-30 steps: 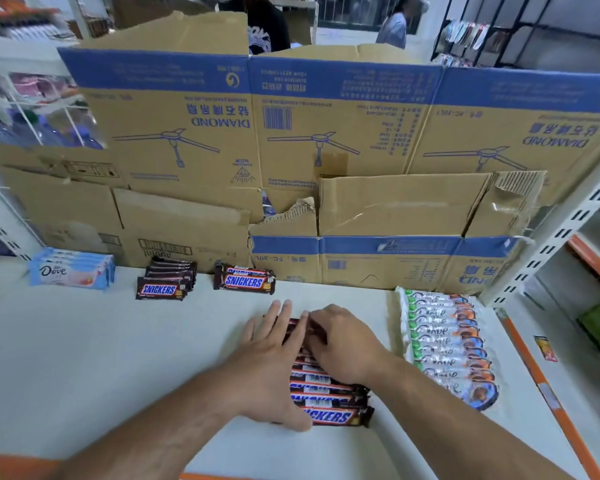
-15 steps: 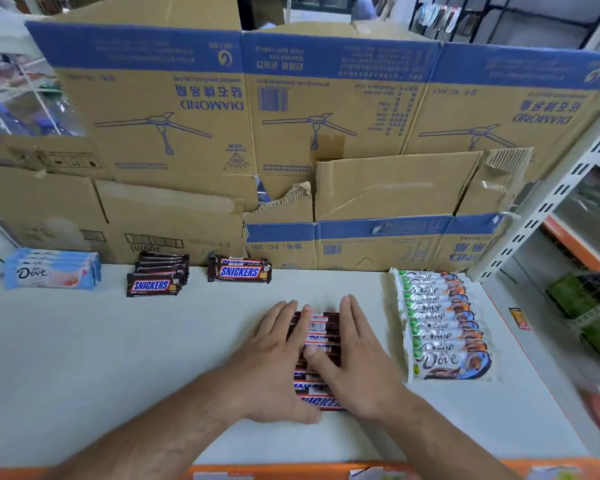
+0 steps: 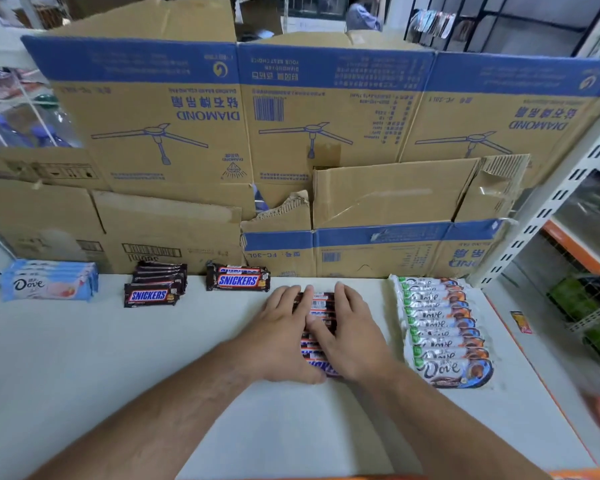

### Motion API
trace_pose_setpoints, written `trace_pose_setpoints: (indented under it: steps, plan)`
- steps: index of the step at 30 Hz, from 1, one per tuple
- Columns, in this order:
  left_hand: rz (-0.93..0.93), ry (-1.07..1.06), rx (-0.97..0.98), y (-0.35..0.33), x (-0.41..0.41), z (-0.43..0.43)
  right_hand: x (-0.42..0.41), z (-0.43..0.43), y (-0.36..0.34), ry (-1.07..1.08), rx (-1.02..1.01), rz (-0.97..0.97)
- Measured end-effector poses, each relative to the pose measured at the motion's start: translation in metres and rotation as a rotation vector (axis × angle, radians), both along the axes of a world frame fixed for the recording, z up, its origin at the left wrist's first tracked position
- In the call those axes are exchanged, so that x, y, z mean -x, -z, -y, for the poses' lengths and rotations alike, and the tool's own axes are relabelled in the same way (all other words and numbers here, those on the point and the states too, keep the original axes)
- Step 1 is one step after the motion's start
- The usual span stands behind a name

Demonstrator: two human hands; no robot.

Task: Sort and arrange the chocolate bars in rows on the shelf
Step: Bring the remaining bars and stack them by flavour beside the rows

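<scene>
Item: we are pressing our left hand [image 3: 284, 336] and right hand [image 3: 352, 337], fingers straight and flat, nothing grasped, against both sides of the Snickers row [image 3: 321, 306] on the white shelf [image 3: 118, 358].
Right of that row: a Dove row [image 3: 444, 330] is lying.
Left of it: a near Snickers stack [image 3: 238, 279], a farther Snickers stack [image 3: 153, 289] and a pale-blue Dove stack [image 3: 47, 282].
Behind it: cardboard boxes [image 3: 361, 133] are standing.

On the shelf [image 3: 153, 393], your left hand [image 3: 281, 336] and right hand [image 3: 355, 337] lie side by side on a Snickers row [image 3: 321, 304] running near to far at the middle, with a Dove row [image 3: 444, 327] just to its right. Along the far edge, left to right, sit a Dove stack [image 3: 49, 282], a Snickers stack [image 3: 155, 289] and a second Snickers pile [image 3: 238, 279], all before the cardboard boxes [image 3: 257, 133] standing behind.
</scene>
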State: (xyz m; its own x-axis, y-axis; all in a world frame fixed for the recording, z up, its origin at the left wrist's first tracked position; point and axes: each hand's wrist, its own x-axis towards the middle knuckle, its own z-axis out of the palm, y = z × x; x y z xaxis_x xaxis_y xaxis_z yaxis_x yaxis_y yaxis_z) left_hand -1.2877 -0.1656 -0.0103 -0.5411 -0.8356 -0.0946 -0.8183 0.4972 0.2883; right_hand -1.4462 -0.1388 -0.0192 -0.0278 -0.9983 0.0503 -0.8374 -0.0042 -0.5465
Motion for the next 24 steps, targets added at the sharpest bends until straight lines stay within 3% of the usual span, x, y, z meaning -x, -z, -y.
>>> trace_pose_setpoints:
  steps: [10,15,24]
  plan:
    - [0.107,-0.039,0.115,0.001,0.010,0.027,0.014,0.040,0.000,0.000,0.025,-0.085]
    - [0.072,-0.078,0.160,0.016,0.000,0.007,0.013,0.006,0.010,0.006,0.127,-0.306]
    - [0.040,-0.108,0.178,0.022,0.002,0.012,0.010,0.010,0.017,0.003,0.092,-0.284]
